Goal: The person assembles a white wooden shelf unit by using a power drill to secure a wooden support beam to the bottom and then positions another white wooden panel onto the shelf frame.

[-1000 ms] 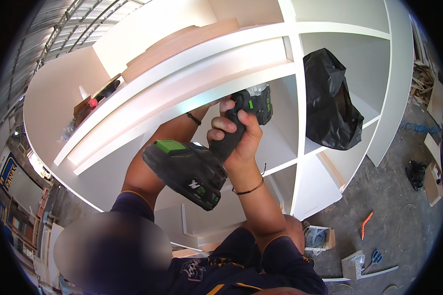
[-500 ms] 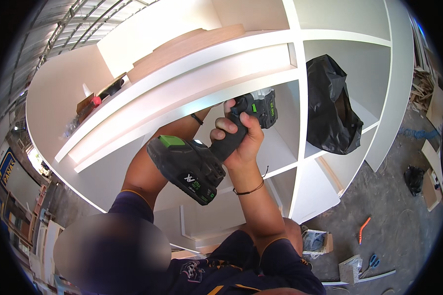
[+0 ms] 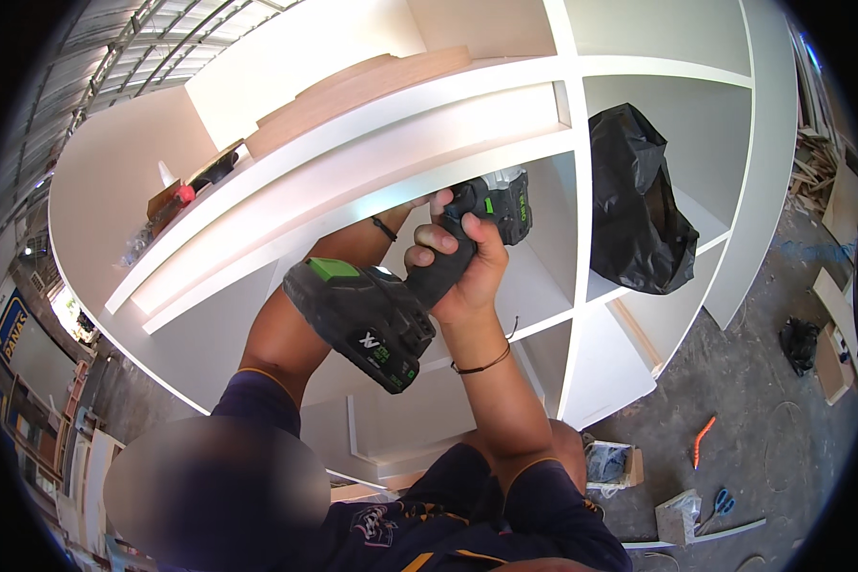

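Note:
My right hand (image 3: 469, 272) is wrapped round the grip of a black cordless drill (image 3: 362, 319) with green accents, its bulky battery end toward me. The drill's head lies inside the white cabinet (image 3: 582, 315), just under a long front rail (image 3: 362, 205); its tip is hidden. My left forearm reaches up behind the drill, and my left hand (image 3: 408, 214) is close under the same rail. Its fingers are mostly covered by the rail, the drill and my right hand, so I cannot tell what they touch.
A black plastic bag (image 3: 639, 205) sits in the right compartment. On the upper shelf lie curved wood pieces (image 3: 381, 81) and small tools (image 3: 186, 191). The floor at right holds blue-handled scissors (image 3: 723, 503), an orange tool (image 3: 703, 442), an open box (image 3: 612, 465) and offcuts (image 3: 834, 367).
Almost nothing differs. The drill and my right hand have shifted very slightly, and the whole view has moved a little.

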A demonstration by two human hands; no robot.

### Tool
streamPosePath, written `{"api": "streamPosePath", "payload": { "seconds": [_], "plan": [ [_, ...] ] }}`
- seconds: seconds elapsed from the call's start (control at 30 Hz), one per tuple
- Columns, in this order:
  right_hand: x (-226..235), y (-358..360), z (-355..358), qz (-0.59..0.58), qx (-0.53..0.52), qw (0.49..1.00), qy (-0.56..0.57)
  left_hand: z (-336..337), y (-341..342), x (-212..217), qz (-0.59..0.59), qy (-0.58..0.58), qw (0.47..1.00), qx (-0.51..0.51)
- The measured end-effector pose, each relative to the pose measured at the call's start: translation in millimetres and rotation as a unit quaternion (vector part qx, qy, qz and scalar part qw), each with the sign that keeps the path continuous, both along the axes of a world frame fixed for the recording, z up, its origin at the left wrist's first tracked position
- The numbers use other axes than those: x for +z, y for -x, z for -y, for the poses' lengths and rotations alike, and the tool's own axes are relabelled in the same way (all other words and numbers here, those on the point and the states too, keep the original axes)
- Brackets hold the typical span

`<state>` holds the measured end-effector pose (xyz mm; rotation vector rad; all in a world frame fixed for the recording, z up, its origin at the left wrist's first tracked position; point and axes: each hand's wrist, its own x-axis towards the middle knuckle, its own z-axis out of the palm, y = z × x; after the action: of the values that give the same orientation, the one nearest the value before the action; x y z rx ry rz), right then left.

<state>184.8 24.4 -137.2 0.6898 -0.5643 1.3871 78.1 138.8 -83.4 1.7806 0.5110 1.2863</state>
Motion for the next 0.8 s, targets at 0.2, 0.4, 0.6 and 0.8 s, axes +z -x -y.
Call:
{"api": "streamPosePath", "payload": {
  "seconds": [0.2,0.4,0.6,0.8],
  "plan": [
    [2,-1,3,0.012,-0.051,0.999,0.015,-1,-2,4,-0.008,-0.009,1.0,0.0],
    [-2,-2,-2,0.009,-0.049,0.999,0.016,0,-1,7,-0.02,-0.021,1.0,-0.003],
    [-2,-3,-1,0.008,-0.045,0.999,0.016,9,-6,12,-0.064,-0.062,0.996,0.012],
    [-4,-7,-1,0.001,-0.003,1.0,-0.009,25,-14,18,-0.161,-0.16,0.973,0.051]
  ]
}}
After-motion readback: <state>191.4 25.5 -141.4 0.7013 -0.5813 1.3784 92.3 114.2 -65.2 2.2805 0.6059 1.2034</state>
